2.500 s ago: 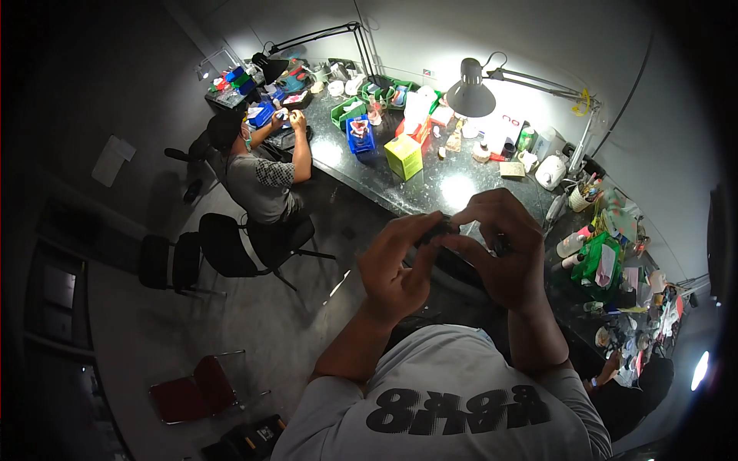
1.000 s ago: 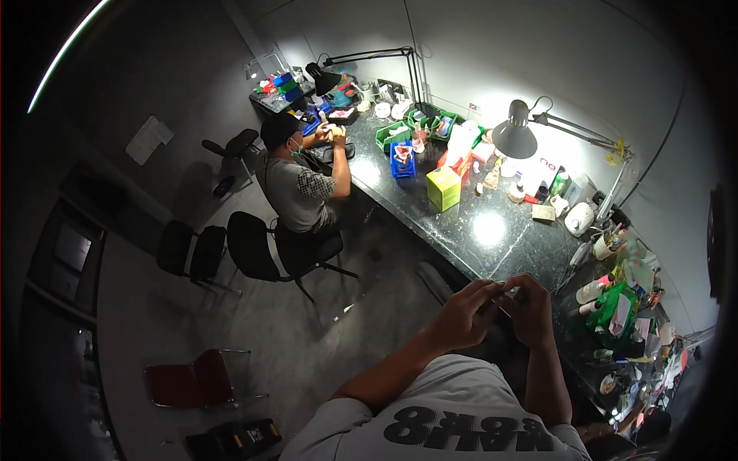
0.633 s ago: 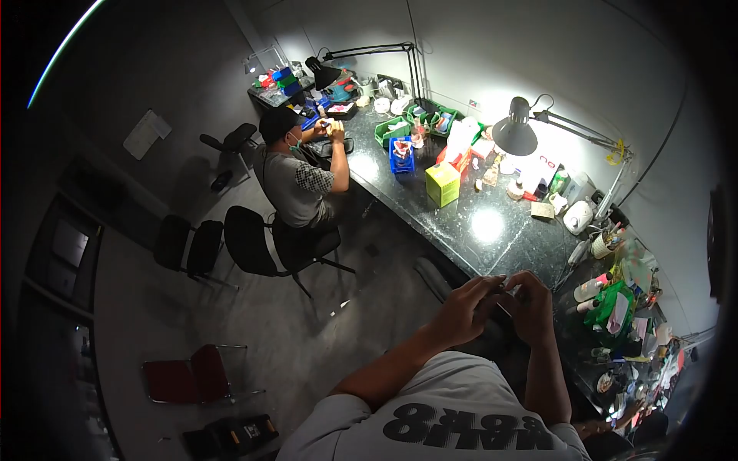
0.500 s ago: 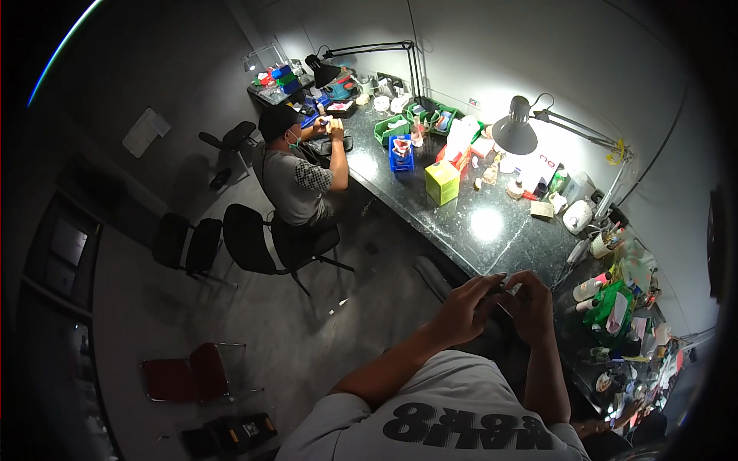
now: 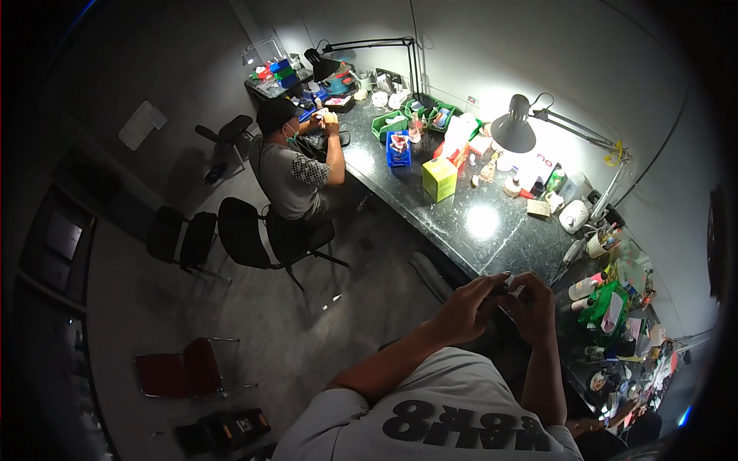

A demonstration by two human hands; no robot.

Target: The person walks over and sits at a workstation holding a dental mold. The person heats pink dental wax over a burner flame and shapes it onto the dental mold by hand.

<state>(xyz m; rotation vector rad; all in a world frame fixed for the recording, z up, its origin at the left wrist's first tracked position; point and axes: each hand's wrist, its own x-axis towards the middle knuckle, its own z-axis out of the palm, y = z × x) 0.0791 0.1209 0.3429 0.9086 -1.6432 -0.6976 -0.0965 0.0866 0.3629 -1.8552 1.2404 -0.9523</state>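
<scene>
The left hand (image 5: 463, 312) and the right hand (image 5: 536, 309) are meeting at their fingertips, and a small dark item (image 5: 501, 290) is sitting between them, near the front edge of the bench (image 5: 465, 247). The left hand appears to be grasping the item between thumb and fingers; the right hand is curling its fingers around the same point, but whether it is gripping or merely touching cannot be told. The fingers are masking the item's exact shape. For steady handling, the fingertips should be bearing lightly and evenly, with one hand serving as anchor and the other making only small adjustments. The lamp (image 5: 513, 132) at 12 o'clock from the hands is lighting the bench beyond them, while the hands are lying in comparative shade; holding the item nearer that light should be giving a clearer view. The yellow-green box (image 5: 439, 180) is standing at 11 o'clock and the green bag (image 5: 596, 311) is resting at 3 o'clock, both being apart from the hands. A co-worker (image 5: 288, 177) is sitting at 10 o'clock, well apart.
</scene>
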